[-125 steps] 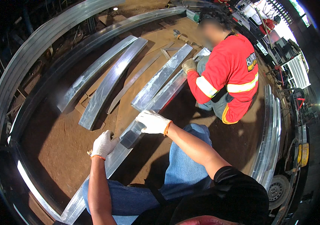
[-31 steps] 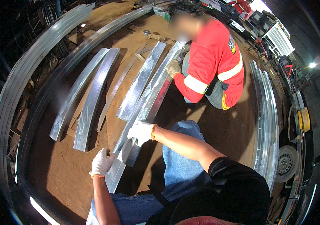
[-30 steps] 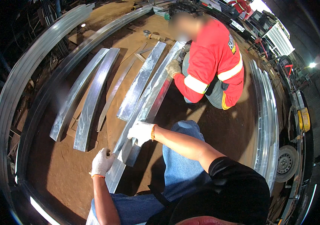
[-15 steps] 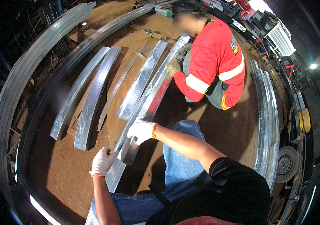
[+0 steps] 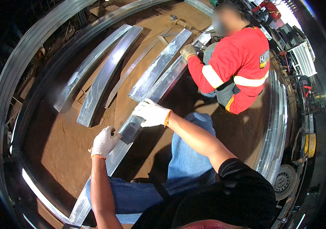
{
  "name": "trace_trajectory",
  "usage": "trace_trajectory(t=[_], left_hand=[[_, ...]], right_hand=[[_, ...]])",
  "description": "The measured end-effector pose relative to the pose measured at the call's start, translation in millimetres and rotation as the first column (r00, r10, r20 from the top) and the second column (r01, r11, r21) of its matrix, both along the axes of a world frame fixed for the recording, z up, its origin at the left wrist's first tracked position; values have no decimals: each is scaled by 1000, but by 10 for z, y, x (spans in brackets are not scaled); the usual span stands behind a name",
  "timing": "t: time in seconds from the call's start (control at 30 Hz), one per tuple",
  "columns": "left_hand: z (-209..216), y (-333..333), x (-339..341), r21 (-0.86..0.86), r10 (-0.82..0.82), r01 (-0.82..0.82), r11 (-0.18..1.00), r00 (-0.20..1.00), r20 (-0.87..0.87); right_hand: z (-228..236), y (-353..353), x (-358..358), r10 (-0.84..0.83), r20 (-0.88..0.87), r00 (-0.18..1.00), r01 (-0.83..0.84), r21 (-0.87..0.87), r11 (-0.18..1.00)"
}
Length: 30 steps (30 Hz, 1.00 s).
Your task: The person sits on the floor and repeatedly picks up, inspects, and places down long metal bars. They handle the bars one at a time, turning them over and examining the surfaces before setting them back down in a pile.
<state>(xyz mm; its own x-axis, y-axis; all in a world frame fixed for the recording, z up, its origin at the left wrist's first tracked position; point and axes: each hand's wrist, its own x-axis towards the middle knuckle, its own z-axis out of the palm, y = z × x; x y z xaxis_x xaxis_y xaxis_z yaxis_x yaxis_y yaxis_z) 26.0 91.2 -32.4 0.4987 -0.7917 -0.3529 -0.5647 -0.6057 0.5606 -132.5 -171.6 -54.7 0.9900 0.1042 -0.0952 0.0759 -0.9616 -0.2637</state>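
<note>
A long, silvery metal bar (image 5: pixel 119 157) runs diagonally from the lower left up towards the co-worker. A short, dark, shiny metal piece (image 5: pixel 131 129) lies along it between my hands. My right hand (image 5: pixel 152 113), in a white knitted glove, is closed over the upper end of the short piece, its fingertips hidden at the far edge. My left hand (image 5: pixel 105 142), gloved too, is beside the bar's left edge near the lower end of the short piece. Its thumb stands apart from its bent fingers. Farther up, the co-worker's gloved hand (image 5: pixel 188 51) rests at the bar.
A co-worker in a red jacket (image 5: pixel 233 63) crouches at the upper right. Several cut metal bars (image 5: pixel 109 76) lie on brown boards to the left. An angle grinder (image 5: pixel 178 21) sits at the back. Stacked metal strips (image 5: pixel 275 126) and a wheel (image 5: pixel 284 182) are at the right.
The view has shifted, so the scene sits farther right and higher. The short piece's lower end now lies flush along the bar instead of jutting out beside it. My left hand is closer to it.
</note>
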Motion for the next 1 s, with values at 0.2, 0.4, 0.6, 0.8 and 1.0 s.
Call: trace_trajectory(t=[0.2, 0.4, 0.6, 0.8, 1.0], left_hand=[[102, -47, -26, -1, 9, -9, 1000, 1000, -22], [147, -58, -33, 7, 0, 0, 1000, 1000, -16], [35, -106, -86, -159, 41, -36, 987, 999, 23], [72, -346, -382, -292, -8, 55, 955, 987, 160], [40, -523, -548, -355, -39, 127, 926, 968, 247]], right_hand=[[45, -1, -6, -4, -24, 1000, 4, -22, 1000], [-5, -6, -12, -11, -4, 1000, 11, -31, 999], [34, -5, -9, -18, -28, 999, 17, -31, 999], [122, 4, 37, -39, -122, 992, 38, -12, 999], [37, -105, 50, -73, 42, 996, 73, 12, 997]])
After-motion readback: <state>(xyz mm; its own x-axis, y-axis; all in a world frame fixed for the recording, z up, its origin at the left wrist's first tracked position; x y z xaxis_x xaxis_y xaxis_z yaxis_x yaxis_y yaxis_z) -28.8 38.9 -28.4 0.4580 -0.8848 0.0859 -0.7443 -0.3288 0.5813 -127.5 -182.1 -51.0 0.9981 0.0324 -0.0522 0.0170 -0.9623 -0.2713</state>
